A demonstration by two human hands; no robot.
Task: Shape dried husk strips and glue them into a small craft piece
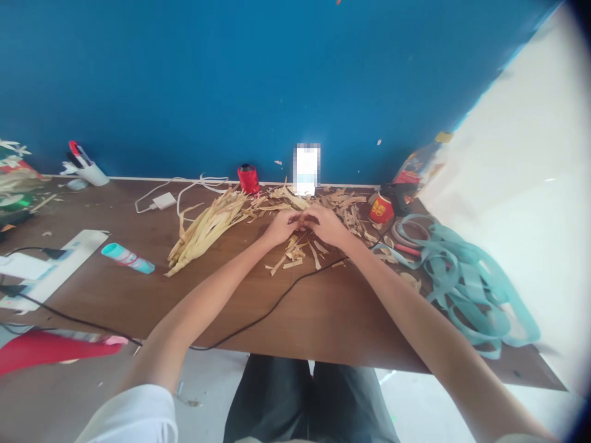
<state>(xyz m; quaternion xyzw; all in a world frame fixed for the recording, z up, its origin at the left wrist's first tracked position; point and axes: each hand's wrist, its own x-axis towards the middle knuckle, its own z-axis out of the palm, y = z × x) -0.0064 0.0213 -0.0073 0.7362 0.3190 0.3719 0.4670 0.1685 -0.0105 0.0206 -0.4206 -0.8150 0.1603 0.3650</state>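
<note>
My left hand point(281, 228) and my right hand point(327, 225) meet above the middle of the brown table, fingers curled and pressed together. Whatever lies between their fingertips is small and hidden; I cannot make it out. Just below them are torn strips of dried husk point(295, 253). To the left lies a bundle of long, pale yellow dried husks point(207, 234). More brownish husk scraps point(346, 206) are scattered behind and right of my hands. A bright phone point(307, 167) stands upright against the blue wall, beyond my fingers.
A red spool point(248, 179) and a white charger point(164, 201) sit along the back. A red paper cup point(381, 208) and coiled teal strapping point(462, 277) occupy the right. Leftward are a blue tube point(128, 257) and a power strip point(69, 261). A black cable point(281, 297) crosses the table's front.
</note>
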